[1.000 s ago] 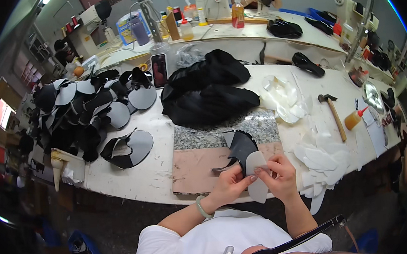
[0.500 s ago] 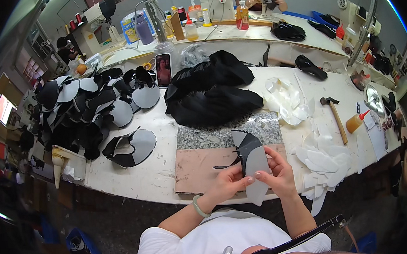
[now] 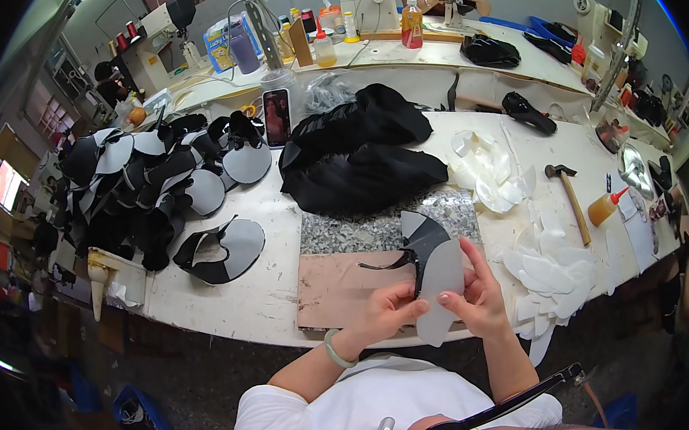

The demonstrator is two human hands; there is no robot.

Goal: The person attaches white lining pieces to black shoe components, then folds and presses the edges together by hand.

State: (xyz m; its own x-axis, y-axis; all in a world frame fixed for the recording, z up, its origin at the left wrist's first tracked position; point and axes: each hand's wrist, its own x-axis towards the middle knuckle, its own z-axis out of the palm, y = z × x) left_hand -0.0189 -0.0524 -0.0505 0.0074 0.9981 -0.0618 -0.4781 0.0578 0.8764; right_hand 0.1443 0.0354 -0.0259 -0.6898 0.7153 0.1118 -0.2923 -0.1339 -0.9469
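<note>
Between my hands is a grey and black shoe upper [image 3: 442, 276], upright and curved, with loose black strips at its left edge. My left hand [image 3: 391, 311] pinches that black edge low down. On the right, my right hand [image 3: 482, 295] grips the grey side, thumb in front and the other fingers partly hidden behind. Below the upper lie a pinkish board [image 3: 342, 291] and a speckled stone slab [image 3: 346, 232]. A similar upper [image 3: 244, 246] rests on the table to the left.
A heap of grey and black uppers [image 3: 203, 191] fills the left. Black pieces [image 3: 366, 177] lie behind the slab. White thin pieces [image 3: 552, 272], a hammer [image 3: 572, 203] and a glue bottle [image 3: 604, 208] are to the right. A phone [image 3: 277, 117] stands at the back.
The upper has turned a little, showing more of its grey face, and its top has shifted slightly right. My right index finger has straightened upward along its edge.
</note>
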